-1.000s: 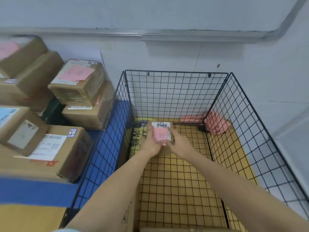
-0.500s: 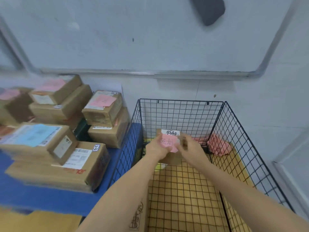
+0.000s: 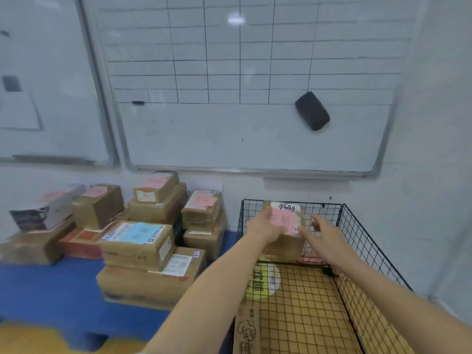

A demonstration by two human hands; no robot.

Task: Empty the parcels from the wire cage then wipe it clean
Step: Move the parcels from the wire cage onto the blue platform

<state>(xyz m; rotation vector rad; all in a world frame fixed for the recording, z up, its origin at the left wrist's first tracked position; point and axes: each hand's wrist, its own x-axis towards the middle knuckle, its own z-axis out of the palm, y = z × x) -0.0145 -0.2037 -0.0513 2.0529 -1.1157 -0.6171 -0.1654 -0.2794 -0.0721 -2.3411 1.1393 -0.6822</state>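
At centre right of the frame, a small brown cardboard parcel with a pink label and a white handwritten tag point(image 3: 284, 232) is held up level with the far rim of the black wire-mesh cage point(image 3: 370, 252). It is not resting on the cage floor. The left hand point(image 3: 263, 229) grips the parcel's left side, thumb over the top edge. The right hand point(image 3: 323, 232) reaches to the parcel's right side with fingers stretched out and thumb lifted clear. It looks to be touching the parcel rather than clasping it.

The emptying step looks nearly finished. The cage floor in view, lined with yellow-brown printed cardboard point(image 3: 306, 318), carries no other parcel, though its near end falls outside the frame. A sliver of pink shows low behind the parcel, too hidden to identify.

At left, a pile of brown cardboard boxes point(image 3: 150, 241) sits on a blue surface point(image 3: 51, 284), a likely place for this parcel. Setting it down and wiping the cage appear to remain.
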